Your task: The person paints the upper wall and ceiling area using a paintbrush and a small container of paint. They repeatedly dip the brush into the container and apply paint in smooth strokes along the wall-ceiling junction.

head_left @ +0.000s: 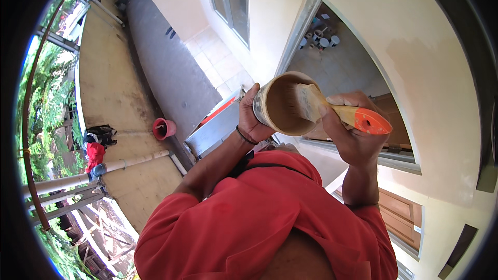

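Note:
My left hand [252, 119] is wrapped round the side of a paint bucket [263, 105], tilted so that its brown-stained inside faces me. In my right hand [353, 129] is a wide paintbrush [346, 111] with a yellow handle and an orange end. The brush's pale, paint-caked head lies at the bucket's mouth, over its right rim. How deep the bristle tips reach, and how much paint is inside, I cannot tell. Both hands are held in front of my chest.
A cream wall [399, 36] with a window opening stands at the right. Several pots [323, 42] sit on the floor beyond it. Below my left arm is a long pale box-like thing [210, 137]. A red bucket [164, 129] stands by the low wall [111, 67] at the left.

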`<state>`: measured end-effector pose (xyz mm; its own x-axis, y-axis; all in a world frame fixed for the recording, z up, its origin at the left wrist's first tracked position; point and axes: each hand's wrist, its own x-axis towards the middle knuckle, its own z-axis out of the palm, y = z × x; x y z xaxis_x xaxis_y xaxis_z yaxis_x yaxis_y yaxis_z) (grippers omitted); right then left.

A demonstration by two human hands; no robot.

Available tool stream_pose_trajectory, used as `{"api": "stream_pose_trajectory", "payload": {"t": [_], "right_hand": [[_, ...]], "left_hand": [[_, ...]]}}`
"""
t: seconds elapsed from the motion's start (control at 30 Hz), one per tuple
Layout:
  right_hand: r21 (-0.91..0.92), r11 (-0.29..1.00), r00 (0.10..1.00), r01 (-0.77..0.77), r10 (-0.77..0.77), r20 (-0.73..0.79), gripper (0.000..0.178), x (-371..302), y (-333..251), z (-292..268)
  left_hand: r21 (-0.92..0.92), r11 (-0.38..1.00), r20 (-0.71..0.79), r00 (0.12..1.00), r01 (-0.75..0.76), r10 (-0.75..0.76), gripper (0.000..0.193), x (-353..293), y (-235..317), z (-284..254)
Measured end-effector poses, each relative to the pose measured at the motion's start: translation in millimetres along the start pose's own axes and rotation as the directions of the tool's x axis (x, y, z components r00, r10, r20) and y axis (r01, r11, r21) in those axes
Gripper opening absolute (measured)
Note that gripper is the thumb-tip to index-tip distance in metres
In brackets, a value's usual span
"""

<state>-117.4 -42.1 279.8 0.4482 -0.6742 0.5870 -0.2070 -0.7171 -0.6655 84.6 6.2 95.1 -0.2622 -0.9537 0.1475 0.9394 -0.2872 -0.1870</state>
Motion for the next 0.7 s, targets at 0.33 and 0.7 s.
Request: {"api": "stream_pose_trajectory", "payload": {"t": [0.33,0.7], "right_hand": [[0.064,0.997,0.993,-0.04,0.032,0.118,0.016,16,14,20],[0.121,0.976,0.973,-0.183,0.163,0.162,0.014,21,24,31]], "left_hand": [[0.124,0.989,-0.132,0.987,-0.076,0.092,0.065,-3,14,-5],[0.126,0.986,-0.138,0.982,-0.109,0.127,0.058,-1,11,-2]]}}
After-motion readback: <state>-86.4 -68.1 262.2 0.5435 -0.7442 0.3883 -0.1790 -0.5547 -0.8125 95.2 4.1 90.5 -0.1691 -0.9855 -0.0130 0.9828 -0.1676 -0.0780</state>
